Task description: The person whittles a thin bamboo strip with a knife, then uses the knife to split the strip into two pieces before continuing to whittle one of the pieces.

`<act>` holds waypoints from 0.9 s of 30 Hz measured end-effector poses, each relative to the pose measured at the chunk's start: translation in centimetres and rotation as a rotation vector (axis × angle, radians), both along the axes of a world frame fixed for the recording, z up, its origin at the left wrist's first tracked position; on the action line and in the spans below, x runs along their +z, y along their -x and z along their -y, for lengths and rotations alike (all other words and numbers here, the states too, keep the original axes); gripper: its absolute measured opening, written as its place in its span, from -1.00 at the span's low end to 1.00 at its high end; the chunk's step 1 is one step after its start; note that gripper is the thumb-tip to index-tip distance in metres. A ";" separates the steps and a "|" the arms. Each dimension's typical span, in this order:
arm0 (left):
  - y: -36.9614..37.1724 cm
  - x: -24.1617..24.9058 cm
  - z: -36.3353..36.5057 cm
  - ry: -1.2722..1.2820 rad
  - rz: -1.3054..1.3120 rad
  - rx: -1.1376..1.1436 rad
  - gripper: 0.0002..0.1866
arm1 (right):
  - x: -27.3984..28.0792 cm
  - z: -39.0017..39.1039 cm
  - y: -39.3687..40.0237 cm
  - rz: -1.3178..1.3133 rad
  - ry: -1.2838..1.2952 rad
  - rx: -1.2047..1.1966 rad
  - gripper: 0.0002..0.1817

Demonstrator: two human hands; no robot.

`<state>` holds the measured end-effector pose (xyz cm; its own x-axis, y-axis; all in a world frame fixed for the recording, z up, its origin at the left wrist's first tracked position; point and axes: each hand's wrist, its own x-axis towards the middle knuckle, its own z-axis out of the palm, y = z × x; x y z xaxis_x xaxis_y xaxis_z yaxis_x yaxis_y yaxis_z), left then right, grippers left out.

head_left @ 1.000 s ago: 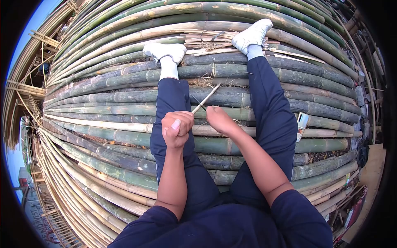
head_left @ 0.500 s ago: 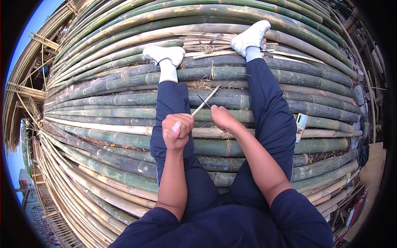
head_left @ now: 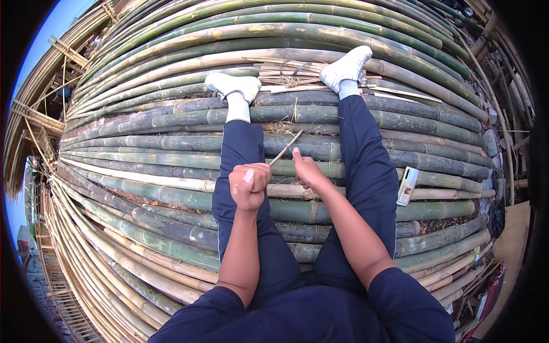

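We find the left hand [head_left: 250, 184] closed in a fist around a slender bamboo stick [head_left: 286, 147], thumb folded on top. The stick projects from the fist toward the far right, its pale tip exposed, above the bamboo poles [head_left: 189, 158] and between the two trouser legs [head_left: 366, 151].

We record the right hand [head_left: 309, 171] just to the right of the stick, fingers curled and thumb extended toward the far side. A thin dark edge shows near the thumb tip, too small to identify; we cannot tell what the fingers enclose.

Beyond the hands, we note loose fibres [head_left: 280, 127] lying on the poles. Farther off, a pile of split bamboo strips [head_left: 289, 73] lies between the left white shoe [head_left: 234, 87] and the right white shoe [head_left: 346, 68].

To the right of the right leg, we observe a phone [head_left: 407, 186] resting on the poles. A flat brown board [head_left: 510, 240] stands at the right edge, and a bamboo framework [head_left: 35, 117] at the left.
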<state>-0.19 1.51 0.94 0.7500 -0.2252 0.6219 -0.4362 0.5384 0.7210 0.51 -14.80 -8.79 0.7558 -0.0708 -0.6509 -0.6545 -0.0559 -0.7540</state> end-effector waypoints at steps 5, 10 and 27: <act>2.5 4.7 -0.5 -0.014 0.026 0.076 -0.51 | 4.6 2.0 2.8 0.233 0.015 0.069 -0.59; 4.1 6.7 -1.8 0.024 0.044 0.088 -0.52 | 9.2 1.8 6.4 0.424 0.254 0.044 -0.54; 5.8 8.6 -2.4 0.206 -0.029 0.111 -0.53 | 5.8 2.5 7.8 0.108 -0.165 -0.165 -0.65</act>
<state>-6.00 3.92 9.57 0.7814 -0.0113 0.6239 -0.4813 0.6253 0.6143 -7.28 -17.33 -2.96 0.8087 -0.0983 -0.5800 -0.5598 0.1746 -0.8100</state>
